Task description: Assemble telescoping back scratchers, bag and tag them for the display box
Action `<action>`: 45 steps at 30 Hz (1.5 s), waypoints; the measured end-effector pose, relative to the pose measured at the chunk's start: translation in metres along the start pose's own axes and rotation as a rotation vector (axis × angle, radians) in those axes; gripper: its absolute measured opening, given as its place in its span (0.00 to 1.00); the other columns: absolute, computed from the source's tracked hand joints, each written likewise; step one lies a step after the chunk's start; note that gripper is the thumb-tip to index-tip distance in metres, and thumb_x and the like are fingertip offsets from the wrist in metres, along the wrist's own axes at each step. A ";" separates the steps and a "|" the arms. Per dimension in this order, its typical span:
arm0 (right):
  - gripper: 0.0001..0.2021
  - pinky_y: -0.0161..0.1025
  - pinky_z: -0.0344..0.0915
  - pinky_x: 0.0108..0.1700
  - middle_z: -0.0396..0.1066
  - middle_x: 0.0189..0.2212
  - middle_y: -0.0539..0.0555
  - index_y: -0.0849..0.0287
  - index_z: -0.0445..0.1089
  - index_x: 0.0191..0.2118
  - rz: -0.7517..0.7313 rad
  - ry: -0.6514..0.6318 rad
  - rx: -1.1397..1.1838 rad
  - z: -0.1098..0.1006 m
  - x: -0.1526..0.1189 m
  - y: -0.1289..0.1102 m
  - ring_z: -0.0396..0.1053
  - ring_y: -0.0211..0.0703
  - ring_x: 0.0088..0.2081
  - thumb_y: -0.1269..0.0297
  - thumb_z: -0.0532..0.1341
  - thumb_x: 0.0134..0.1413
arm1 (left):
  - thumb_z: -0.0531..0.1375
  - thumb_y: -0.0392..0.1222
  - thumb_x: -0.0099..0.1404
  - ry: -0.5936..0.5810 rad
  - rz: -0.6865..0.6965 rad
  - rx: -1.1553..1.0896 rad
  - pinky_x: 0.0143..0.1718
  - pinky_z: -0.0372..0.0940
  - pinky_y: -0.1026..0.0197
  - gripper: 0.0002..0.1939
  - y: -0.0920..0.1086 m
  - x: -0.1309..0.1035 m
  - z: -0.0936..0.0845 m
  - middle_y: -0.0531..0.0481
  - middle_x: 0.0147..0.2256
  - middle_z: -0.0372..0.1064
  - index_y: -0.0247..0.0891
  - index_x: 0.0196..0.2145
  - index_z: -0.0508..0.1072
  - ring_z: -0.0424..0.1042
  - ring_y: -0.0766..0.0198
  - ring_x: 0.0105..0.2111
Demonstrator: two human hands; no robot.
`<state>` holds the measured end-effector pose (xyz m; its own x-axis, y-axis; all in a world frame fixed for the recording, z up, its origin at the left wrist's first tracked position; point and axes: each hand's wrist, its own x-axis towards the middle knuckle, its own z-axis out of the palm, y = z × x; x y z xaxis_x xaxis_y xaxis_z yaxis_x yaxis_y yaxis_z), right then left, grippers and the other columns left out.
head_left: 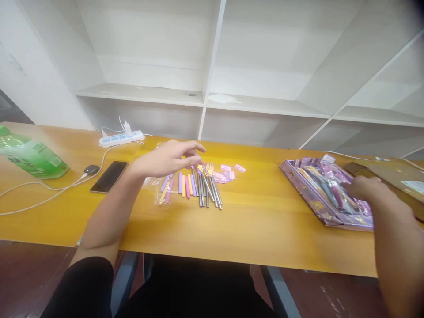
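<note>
My left hand (172,157) hovers over the upper ends of several metal rods with small yellow and purple claw-like heads (209,185). Its fingers are apart. Beside the rods lie pink, yellow and purple sticks (187,185), some of them in clear plastic (164,191). Small pink printed cards (226,175) are right of the rods. At the right, my right hand (362,187) is at the edge of a patterned purple box (308,201) filled with wrapped items (331,187). Blur hides its fingertips.
On the left are a green plastic bottle (36,157), a phone (109,176), a small black device (91,169) with a white cable, and a power strip (122,138). A cardboard box (394,176) stands far right. White shelves (265,104) rise behind the table.
</note>
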<state>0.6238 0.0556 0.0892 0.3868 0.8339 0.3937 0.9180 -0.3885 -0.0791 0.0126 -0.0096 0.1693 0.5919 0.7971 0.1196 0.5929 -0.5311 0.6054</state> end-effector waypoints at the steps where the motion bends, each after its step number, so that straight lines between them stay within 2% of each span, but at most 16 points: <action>1: 0.25 0.56 0.62 0.36 0.74 0.44 0.95 0.78 0.85 0.47 0.026 -0.046 -0.030 0.003 -0.005 -0.013 0.78 0.64 0.37 0.59 0.57 0.72 | 0.57 0.56 0.82 0.002 -0.004 -0.010 0.53 0.73 0.57 0.24 -0.003 0.002 0.000 0.46 0.55 0.84 0.42 0.66 0.72 0.83 0.57 0.55; 2: 0.25 0.56 0.64 0.39 0.73 0.50 0.97 0.81 0.82 0.53 0.026 -0.097 -0.041 0.004 -0.010 -0.029 0.79 0.67 0.43 0.64 0.55 0.72 | 0.57 0.56 0.81 0.006 -0.009 -0.019 0.53 0.73 0.57 0.23 -0.005 0.003 0.000 0.46 0.54 0.84 0.42 0.66 0.73 0.83 0.57 0.55; 4: 0.24 0.53 0.66 0.47 0.75 0.54 0.89 0.79 0.80 0.58 -0.081 -0.227 0.002 0.003 -0.022 -0.068 0.79 0.64 0.50 0.69 0.52 0.73 | 0.58 0.55 0.81 0.015 -0.017 -0.047 0.54 0.74 0.57 0.23 -0.010 0.006 0.000 0.46 0.54 0.85 0.42 0.65 0.73 0.84 0.57 0.54; 8: 0.20 0.39 0.67 0.49 0.82 0.50 0.65 0.61 0.78 0.59 -0.443 -0.485 0.176 -0.004 -0.059 -0.168 0.80 0.47 0.49 0.59 0.52 0.80 | 0.58 0.54 0.81 0.048 -0.019 -0.093 0.53 0.75 0.58 0.21 -0.016 0.010 0.001 0.46 0.51 0.86 0.41 0.63 0.74 0.85 0.58 0.51; 10: 0.19 0.37 0.67 0.46 0.83 0.45 0.60 0.58 0.80 0.49 -0.607 -0.579 0.203 -0.003 -0.084 -0.221 0.79 0.44 0.44 0.55 0.53 0.80 | 0.58 0.54 0.81 0.066 -0.021 -0.073 0.52 0.76 0.58 0.21 -0.018 0.010 0.001 0.45 0.51 0.86 0.41 0.62 0.75 0.85 0.58 0.50; 13: 0.21 0.42 0.70 0.50 0.82 0.44 0.60 0.59 0.79 0.42 -0.779 -0.661 0.164 0.004 -0.122 -0.292 0.78 0.48 0.45 0.48 0.57 0.79 | 0.58 0.54 0.80 0.090 -0.012 -0.036 0.52 0.76 0.57 0.21 -0.019 0.010 0.001 0.44 0.52 0.85 0.40 0.61 0.76 0.85 0.57 0.51; 15: 0.19 0.48 0.75 0.56 0.79 0.51 0.61 0.61 0.79 0.51 -0.818 -0.700 0.106 0.009 -0.142 -0.326 0.78 0.49 0.51 0.48 0.62 0.77 | 0.58 0.53 0.80 0.095 -0.006 -0.028 0.51 0.76 0.57 0.21 -0.018 0.009 0.000 0.44 0.51 0.85 0.39 0.61 0.77 0.84 0.57 0.51; 17: 0.20 0.53 0.77 0.58 0.76 0.58 0.61 0.60 0.75 0.61 -0.834 -0.731 0.059 0.013 -0.154 -0.348 0.77 0.50 0.55 0.51 0.66 0.75 | 0.59 0.53 0.79 0.090 -0.009 -0.035 0.51 0.75 0.57 0.21 -0.016 0.008 -0.001 0.44 0.51 0.85 0.39 0.61 0.77 0.84 0.57 0.50; 22: 0.21 0.53 0.78 0.59 0.74 0.61 0.62 0.59 0.74 0.63 -0.850 -0.760 0.023 0.014 -0.156 -0.359 0.77 0.51 0.57 0.53 0.67 0.75 | 0.56 0.52 0.80 0.059 -0.057 0.098 0.50 0.72 0.57 0.20 -0.021 0.015 0.003 0.45 0.50 0.84 0.40 0.60 0.77 0.82 0.57 0.49; 25: 0.21 0.53 0.78 0.59 0.74 0.61 0.61 0.59 0.74 0.63 -0.822 -0.739 0.031 0.009 -0.146 -0.354 0.77 0.50 0.57 0.53 0.67 0.75 | 0.56 0.47 0.78 -0.140 -0.188 0.321 0.45 0.68 0.58 0.17 -0.045 0.033 0.014 0.45 0.48 0.84 0.40 0.54 0.81 0.80 0.57 0.46; 27: 0.20 0.52 0.78 0.58 0.75 0.60 0.60 0.59 0.74 0.62 -0.792 -0.713 0.042 0.003 -0.138 -0.350 0.77 0.49 0.55 0.52 0.67 0.75 | 0.63 0.47 0.72 -0.260 -0.256 0.366 0.44 0.66 0.58 0.14 -0.068 0.048 0.026 0.43 0.49 0.84 0.38 0.49 0.83 0.80 0.54 0.44; 30: 0.18 0.46 0.77 0.52 0.79 0.50 0.60 0.61 0.78 0.53 -0.760 -0.670 0.080 -0.009 -0.128 -0.345 0.78 0.47 0.49 0.50 0.62 0.78 | 0.68 0.51 0.68 -0.317 -0.310 0.402 0.43 0.66 0.58 0.20 -0.101 0.067 0.044 0.39 0.51 0.83 0.36 0.52 0.83 0.79 0.50 0.45; 33: 0.22 0.40 0.66 0.40 0.80 0.41 0.64 0.62 0.78 0.40 -0.746 -0.627 0.143 -0.020 -0.122 -0.339 0.78 0.49 0.42 0.52 0.55 0.80 | 0.69 0.55 0.68 -0.347 -0.307 0.412 0.43 0.65 0.58 0.23 -0.120 0.077 0.058 0.42 0.49 0.84 0.39 0.54 0.82 0.79 0.51 0.44; 36: 0.22 0.41 0.56 0.35 0.80 0.38 0.64 0.60 0.75 0.35 -0.739 -0.600 0.207 -0.026 -0.119 -0.333 0.76 0.49 0.39 0.52 0.54 0.77 | 0.70 0.55 0.67 -0.356 -0.303 0.426 0.42 0.66 0.58 0.21 -0.129 0.081 0.068 0.45 0.46 0.83 0.41 0.52 0.82 0.80 0.52 0.43; 39: 0.21 0.41 0.52 0.34 0.78 0.35 0.63 0.58 0.73 0.32 -0.737 -0.587 0.257 -0.028 -0.117 -0.330 0.74 0.48 0.37 0.53 0.54 0.76 | 0.70 0.55 0.69 -0.350 -0.327 0.454 0.44 0.70 0.55 0.20 -0.133 0.082 0.073 0.43 0.45 0.82 0.38 0.50 0.81 0.79 0.51 0.43; 45: 0.22 0.41 0.50 0.34 0.74 0.30 0.60 0.57 0.68 0.28 -0.738 -0.567 0.318 -0.022 -0.113 -0.328 0.68 0.45 0.32 0.52 0.56 0.73 | 0.66 0.52 0.79 -0.431 -0.366 0.415 0.55 0.78 0.45 0.20 -0.138 0.085 0.076 0.41 0.56 0.76 0.36 0.59 0.76 0.79 0.53 0.52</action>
<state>0.2775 0.0799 0.0911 -0.3847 0.9218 -0.0475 0.8945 0.3596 -0.2656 0.0224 0.1098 0.0365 0.4269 0.8062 -0.4098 0.9043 -0.3844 0.1859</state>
